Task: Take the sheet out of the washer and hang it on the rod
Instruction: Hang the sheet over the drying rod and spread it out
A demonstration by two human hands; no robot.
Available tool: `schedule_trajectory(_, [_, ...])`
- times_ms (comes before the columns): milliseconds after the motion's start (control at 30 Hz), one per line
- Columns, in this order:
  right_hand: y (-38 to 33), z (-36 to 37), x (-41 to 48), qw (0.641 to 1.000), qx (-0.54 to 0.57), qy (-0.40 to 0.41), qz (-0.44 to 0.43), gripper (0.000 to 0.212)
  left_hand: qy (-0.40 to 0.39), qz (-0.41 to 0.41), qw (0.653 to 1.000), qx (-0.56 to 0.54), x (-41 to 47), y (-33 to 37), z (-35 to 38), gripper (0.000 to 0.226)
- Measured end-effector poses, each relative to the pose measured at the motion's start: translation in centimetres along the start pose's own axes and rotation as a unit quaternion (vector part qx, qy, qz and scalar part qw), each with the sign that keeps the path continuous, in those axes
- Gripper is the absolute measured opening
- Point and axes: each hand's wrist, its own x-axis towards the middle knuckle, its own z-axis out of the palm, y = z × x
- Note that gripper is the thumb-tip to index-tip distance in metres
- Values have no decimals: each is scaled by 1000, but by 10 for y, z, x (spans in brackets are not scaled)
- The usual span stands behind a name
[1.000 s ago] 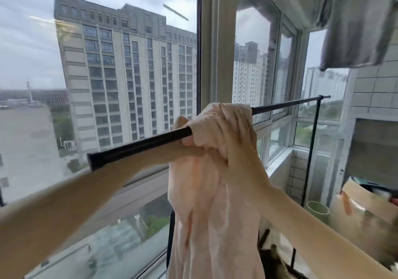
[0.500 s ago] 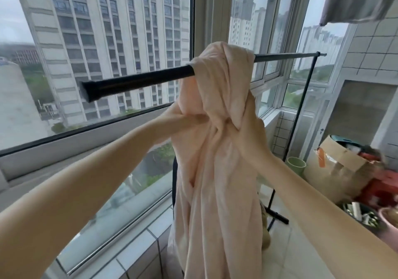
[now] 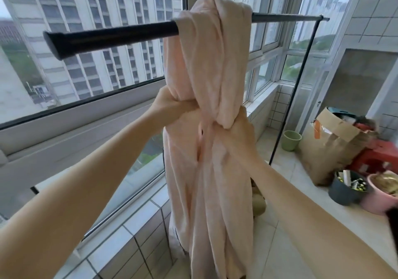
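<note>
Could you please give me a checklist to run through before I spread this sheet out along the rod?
1. Sheet over the rod: ok, it is draped across the top.
2. Sheet spread flat: not ok, it hangs in one bunched, twisted clump.
3. Left hand has a hold: ok, it grips a fold below the rod.
4. Right hand has a hold: ok, it grips the twisted bundle a little lower.
5. Room to spread: ok, bare rod shows on both sides of the sheet.
6. Lower edge off the floor: cannot tell, the bottom runs out of view.
</note>
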Motion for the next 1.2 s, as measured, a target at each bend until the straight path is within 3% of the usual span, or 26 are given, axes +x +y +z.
schedule_trajectory(100, [13,-24,11,999,-25,29,-23,27,14,-11,1000,9,0,-9,-25,39])
schedule_trajectory(167, [19,-37,20,997,-33,55,-37,21,-5,-24,999,24,-1,-7,-34,44])
schedule_trajectory(300, [23,-45,35,991,-106,58,-49,35,-27,-32,998,56,-5,-7,-27,26])
schedule_trajectory(400, [21,-38,32,998,-55,24,-32,38,7,-13,997,72,-8,-15,-15,17])
schedule_trajectory(500, [17,-30,22,998,-35,37,-22,34,-48,-39,998,-7,-17,-23,-2,20])
schedule_trajectory(633, [22,-23,16,996,-60,54,-38,31,-87,-53,991,-86,-15,-38,19,37])
schedule_trajectory(767, [32,-26,17,992,-106,45,-47,50,-87,-38,986,-135,-6,-46,46,89])
schedule_trajectory(900, [36,-32,22,990,-113,55,-57,59,-105,-45,986,-121,-3,-43,64,75])
schedule_trajectory(1033, [44,-35,27,984,-147,74,-63,54,-31,-59,997,-50,-7,-47,51,32])
schedule_trajectory(1100, [47,-36,31,979,-162,94,-80,50,72,-11,996,52,-16,-54,37,26])
schedule_trajectory(1200, [46,-35,30,968,-176,130,-121,56,229,87,952,183,-33,-73,21,30])
